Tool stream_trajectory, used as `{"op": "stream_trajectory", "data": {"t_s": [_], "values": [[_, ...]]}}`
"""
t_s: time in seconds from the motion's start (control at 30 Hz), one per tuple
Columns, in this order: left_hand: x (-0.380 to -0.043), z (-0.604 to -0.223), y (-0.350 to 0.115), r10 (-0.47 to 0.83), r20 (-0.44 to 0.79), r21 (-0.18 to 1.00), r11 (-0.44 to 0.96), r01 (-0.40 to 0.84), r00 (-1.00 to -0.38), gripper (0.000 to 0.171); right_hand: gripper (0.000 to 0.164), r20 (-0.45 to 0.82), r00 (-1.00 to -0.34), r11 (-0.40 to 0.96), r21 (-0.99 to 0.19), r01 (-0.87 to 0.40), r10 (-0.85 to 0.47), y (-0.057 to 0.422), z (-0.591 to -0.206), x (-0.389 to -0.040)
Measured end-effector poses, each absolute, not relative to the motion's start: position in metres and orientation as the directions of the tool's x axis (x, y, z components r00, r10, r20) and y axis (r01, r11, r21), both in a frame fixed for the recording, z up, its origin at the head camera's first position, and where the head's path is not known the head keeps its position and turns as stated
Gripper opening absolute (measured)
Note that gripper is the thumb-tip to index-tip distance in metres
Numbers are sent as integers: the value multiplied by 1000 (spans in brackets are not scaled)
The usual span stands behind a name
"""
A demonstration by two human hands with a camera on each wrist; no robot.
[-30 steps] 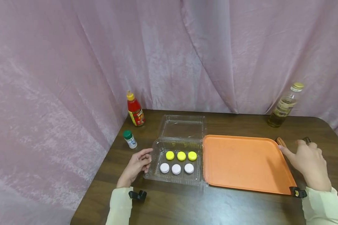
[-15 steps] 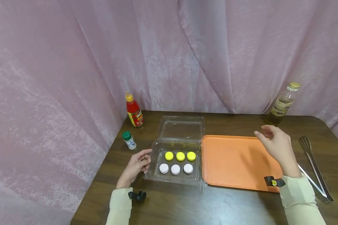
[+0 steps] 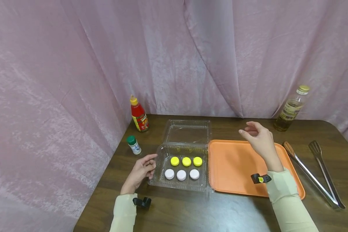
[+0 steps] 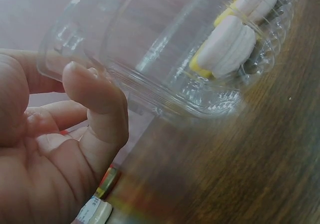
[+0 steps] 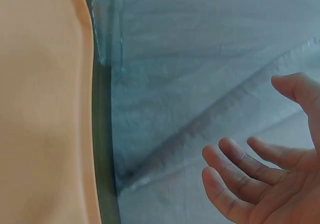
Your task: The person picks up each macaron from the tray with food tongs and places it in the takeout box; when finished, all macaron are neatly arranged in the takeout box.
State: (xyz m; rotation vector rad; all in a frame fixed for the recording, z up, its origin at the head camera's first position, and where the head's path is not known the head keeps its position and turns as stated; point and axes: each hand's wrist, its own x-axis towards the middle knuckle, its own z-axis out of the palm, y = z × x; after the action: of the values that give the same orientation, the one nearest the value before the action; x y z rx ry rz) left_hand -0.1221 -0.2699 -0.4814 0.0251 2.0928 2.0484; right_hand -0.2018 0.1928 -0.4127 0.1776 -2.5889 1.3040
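Note:
On the table lies a clear plastic clamshell box (image 3: 180,186) with its lid (image 3: 187,132) folded back. Three yellow macarons (image 3: 186,161) form its back row, three white macarons (image 3: 181,175) its front row. My left hand (image 3: 139,172) pinches the box's left rim between thumb and fingers; the left wrist view shows the thumb (image 4: 92,89) against the clear edge. Above the orange tray (image 3: 229,167) my right hand (image 3: 260,141) hovers with loosely bent fingers and nothing in it. Metal tongs (image 3: 313,177) lie spread on the table, right of the tray.
A red sauce bottle (image 3: 140,117) and a green-capped shaker (image 3: 134,145) stand left of the box. At the back right is an oil bottle (image 3: 290,111). Behind the table hangs a pink curtain (image 3: 191,64). The tray sits against the box's right side.
My right hand has moved left from the tongs to a place above the tray, and the tongs stay on the table. My left hand remains at the box's rim.

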Motion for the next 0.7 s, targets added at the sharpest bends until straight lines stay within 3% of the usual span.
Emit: {"op": "stream_trajectory", "data": {"t_s": [0.33,0.7], "values": [[-122,-484,-269,170,-132,991,26,-129,-977,48,77,111,-985,509,-845,-163,-132,160,-421,-213],[-123,-483,-272,162,-135,991,35,-131,-978,48,69,34,-965,505,-847,-165,-259,123,-445,-223]]}}
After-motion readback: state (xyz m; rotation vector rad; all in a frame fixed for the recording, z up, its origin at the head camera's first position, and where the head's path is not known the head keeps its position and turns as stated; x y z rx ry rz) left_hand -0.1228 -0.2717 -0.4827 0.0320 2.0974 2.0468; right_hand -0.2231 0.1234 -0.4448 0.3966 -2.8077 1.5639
